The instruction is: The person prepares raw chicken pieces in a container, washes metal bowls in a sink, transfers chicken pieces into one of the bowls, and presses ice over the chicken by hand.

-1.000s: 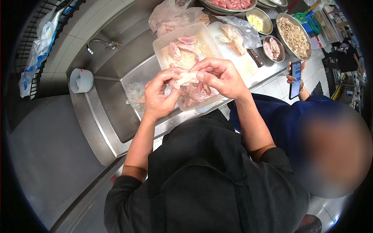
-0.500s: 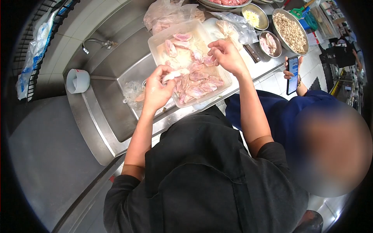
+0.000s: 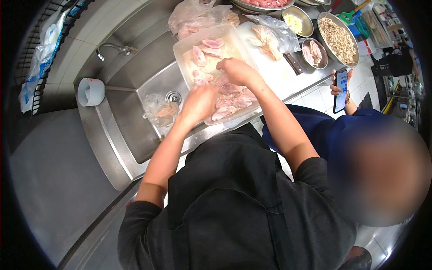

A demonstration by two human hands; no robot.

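Observation:
Raw meat pieces (image 3: 231, 101) lie in a translucent plastic tub (image 3: 182, 54) at the sink's right edge. My left hand (image 3: 200, 102) reaches over the near left part of the tub, back of the hand up; its fingertips are hidden against the meat. Over the tub's middle, my right hand (image 3: 237, 72) has its fingers curled downward, and whether it holds anything is hidden. Two paler pieces (image 3: 199, 56) rest beyond my hands, near the tub's far side.
A knife (image 3: 293, 64) lies on the white board (image 3: 279, 74), beside a plastic bag (image 3: 281, 33). Metal bowls (image 3: 358, 56) stand at the right. Another person's hand holds a phone (image 3: 340, 91). The steel sink (image 3: 121, 108) has a faucet (image 3: 112, 48).
My left hand has come down into the tub from its left edge, and the pale piece it held is out of sight. My right hand has moved left and down over the meat.

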